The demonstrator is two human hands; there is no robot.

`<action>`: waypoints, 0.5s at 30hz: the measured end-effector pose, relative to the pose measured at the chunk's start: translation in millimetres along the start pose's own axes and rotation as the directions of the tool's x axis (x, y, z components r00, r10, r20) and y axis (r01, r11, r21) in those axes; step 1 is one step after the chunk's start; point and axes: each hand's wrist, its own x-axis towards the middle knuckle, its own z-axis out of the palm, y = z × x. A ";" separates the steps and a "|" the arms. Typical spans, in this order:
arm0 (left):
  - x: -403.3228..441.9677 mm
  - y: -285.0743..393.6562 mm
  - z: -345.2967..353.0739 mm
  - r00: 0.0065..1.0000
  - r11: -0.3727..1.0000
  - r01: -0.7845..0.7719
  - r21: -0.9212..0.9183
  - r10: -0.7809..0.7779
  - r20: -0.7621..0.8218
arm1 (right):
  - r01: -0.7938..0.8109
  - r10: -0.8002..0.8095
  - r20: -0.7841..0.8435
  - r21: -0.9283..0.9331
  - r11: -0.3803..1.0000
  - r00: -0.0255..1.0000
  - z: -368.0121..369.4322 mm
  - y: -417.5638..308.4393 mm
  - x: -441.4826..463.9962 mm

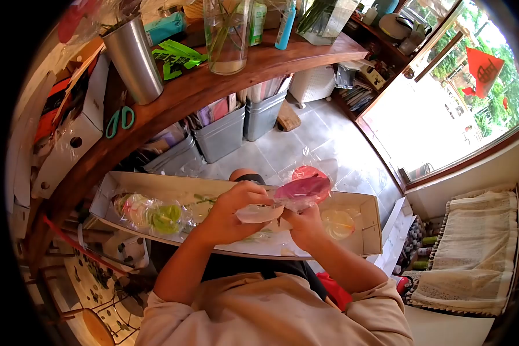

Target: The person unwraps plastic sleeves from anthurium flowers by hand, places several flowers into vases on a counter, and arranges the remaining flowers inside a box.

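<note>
My right hand (pixel 307 226) is closed around the lower end of a pink and purple flower (pixel 303 188) in clear plastic wrap, held above a long cardboard box (pixel 360 222). Right beside it, my left hand (pixel 234 209) is closed on a pale, translucent, oval piece (pixel 258 214); whether this is a petal or plastic I cannot tell. Its fingertips come close to the flower's wrap. Inside the box, a green wrapped bloom (pixel 168 218) and a white-pink wrapped bloom (pixel 134 206) lie at the left. A pale yellow round wrapped thing (pixel 338 224) lies at the right.
A curved wooden counter (pixel 181 87) runs ahead, bearing scissors (pixel 120 121), a metal vase (pixel 134 60) and a glass vase (pixel 227 37). Grey bins (pixel 220 135) stand beneath it. A curtained shelf (pixel 473 248) is at the right, near a bright glass door (pixel 424 115).
</note>
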 end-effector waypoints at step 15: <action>-9.0 -15.7 28.4 0.855 0.877 0.340 -0.340 -0.438 -0.277 | -0.011 0.006 -0.052 -0.098 0.995 0.999 12.2 8.9 -7.0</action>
